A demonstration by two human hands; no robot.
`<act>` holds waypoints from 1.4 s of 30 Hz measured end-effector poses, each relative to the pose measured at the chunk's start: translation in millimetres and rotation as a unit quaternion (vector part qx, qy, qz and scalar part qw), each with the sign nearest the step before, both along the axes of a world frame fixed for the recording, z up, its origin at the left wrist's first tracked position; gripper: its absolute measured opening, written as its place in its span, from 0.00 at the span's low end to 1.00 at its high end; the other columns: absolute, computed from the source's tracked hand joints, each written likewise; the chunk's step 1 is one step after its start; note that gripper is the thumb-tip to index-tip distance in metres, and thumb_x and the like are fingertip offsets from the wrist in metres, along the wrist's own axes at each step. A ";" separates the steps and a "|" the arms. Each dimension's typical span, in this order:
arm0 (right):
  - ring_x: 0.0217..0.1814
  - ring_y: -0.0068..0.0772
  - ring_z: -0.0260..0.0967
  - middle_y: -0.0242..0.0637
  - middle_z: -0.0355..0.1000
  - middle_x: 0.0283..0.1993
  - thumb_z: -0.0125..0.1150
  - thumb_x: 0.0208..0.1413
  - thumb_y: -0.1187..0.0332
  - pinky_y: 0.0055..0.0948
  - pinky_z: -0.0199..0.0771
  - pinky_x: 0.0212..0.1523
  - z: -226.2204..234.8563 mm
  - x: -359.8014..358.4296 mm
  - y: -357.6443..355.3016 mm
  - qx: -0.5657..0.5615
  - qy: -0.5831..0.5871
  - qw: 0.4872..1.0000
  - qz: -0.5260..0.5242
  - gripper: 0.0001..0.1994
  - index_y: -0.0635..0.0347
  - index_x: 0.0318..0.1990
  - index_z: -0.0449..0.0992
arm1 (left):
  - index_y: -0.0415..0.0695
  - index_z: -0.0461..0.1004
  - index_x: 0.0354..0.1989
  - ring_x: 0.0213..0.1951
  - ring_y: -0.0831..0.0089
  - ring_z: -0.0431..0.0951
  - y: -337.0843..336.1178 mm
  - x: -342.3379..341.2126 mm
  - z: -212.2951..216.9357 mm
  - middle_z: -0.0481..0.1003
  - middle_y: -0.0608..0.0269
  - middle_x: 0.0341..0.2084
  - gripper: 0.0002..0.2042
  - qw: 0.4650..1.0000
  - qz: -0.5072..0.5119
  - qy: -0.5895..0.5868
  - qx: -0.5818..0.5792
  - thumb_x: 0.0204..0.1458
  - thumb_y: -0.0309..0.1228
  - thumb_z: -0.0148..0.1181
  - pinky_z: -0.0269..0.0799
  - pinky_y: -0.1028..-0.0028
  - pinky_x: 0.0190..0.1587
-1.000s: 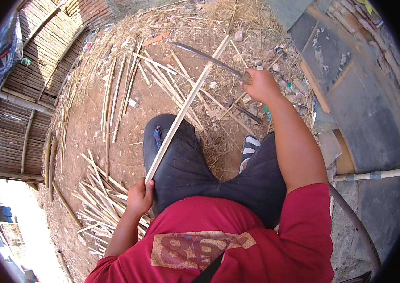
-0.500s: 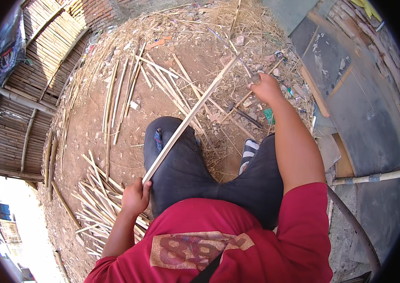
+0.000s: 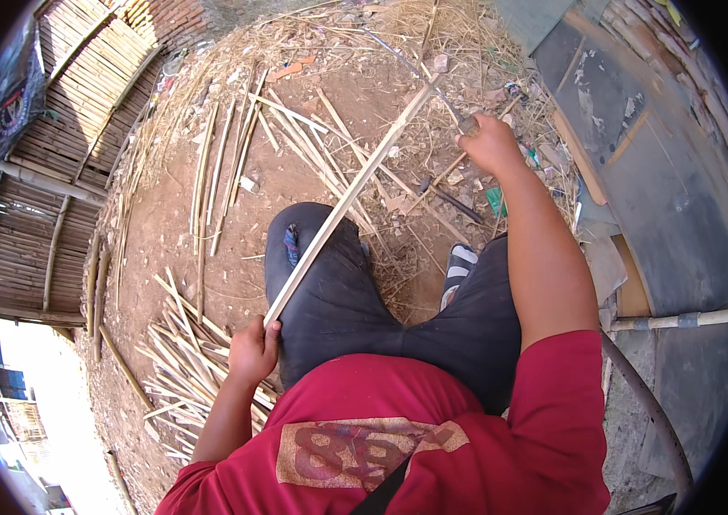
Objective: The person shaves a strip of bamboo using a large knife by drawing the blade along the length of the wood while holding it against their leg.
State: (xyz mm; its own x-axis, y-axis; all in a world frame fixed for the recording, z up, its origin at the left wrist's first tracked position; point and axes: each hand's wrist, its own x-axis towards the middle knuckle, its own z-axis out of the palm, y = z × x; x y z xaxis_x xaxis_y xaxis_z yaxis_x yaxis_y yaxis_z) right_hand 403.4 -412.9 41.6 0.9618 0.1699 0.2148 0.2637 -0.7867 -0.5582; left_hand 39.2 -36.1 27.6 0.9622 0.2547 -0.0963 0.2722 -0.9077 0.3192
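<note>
My left hand is closed around the near end of a long pale bamboo strip. The strip slants across my left thigh, away from me and to the right. Farther out on the right, my right hand grips the handle of a long, thin-bladed machete. Its blade points away and to the left, crossing by the strip's far end. I cannot tell whether blade and strip touch there.
Loose bamboo strips lie on the dirt ahead, and a pile of them is beside my left hip. A dark-headed hammer-like tool rests ahead of my right foot. Dark boards line the right; bamboo panels stand left.
My right hand and the machete have moved slightly away from me. The strip's far end has also shifted a little outward. Both holds are the same, and the whole view has tilted slightly.
</note>
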 end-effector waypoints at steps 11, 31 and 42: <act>0.43 0.56 0.76 0.49 0.77 0.34 0.69 0.45 0.65 0.50 0.76 0.43 33.1 -47.1 41.7 -0.146 -0.013 0.968 0.202 0.13 0.56 0.39 0.78 | 0.34 0.71 0.36 0.24 0.56 0.76 17.8 -1.1 -12.0 0.73 0.47 0.19 0.23 0.993 0.005 0.024 -0.113 0.69 0.47 0.48 0.69 0.60 0.31; 0.43 0.55 0.78 0.46 0.79 0.35 0.66 0.50 0.65 0.49 0.77 0.43 2.2 -9.6 10.1 0.008 0.105 0.994 -0.003 0.10 0.55 0.39 0.79 | 0.35 0.69 0.32 0.25 0.41 0.74 7.9 5.8 9.9 0.72 0.40 0.19 0.23 0.995 0.001 0.033 -0.096 0.67 0.47 0.50 0.67 0.54 0.30; 0.40 0.57 0.77 0.47 0.78 0.33 0.66 0.43 0.70 0.51 0.76 0.41 33.5 -58.9 51.9 -0.176 -0.036 0.946 0.269 0.10 0.57 0.35 0.77 | 0.39 0.66 0.32 0.27 0.36 0.76 -5.9 -5.7 -1.2 0.75 0.41 0.22 0.19 0.997 0.030 0.007 0.075 0.66 0.44 0.53 0.69 0.46 0.30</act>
State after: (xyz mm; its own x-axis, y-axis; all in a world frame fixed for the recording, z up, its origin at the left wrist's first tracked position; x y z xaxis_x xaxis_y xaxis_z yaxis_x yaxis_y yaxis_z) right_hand 344.5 -361.0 75.1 0.7011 0.7035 0.1163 0.7060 -0.6620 -0.2516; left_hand 33.5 -42.0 26.4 0.9435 0.3248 -0.0652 0.3313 -0.9267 0.1772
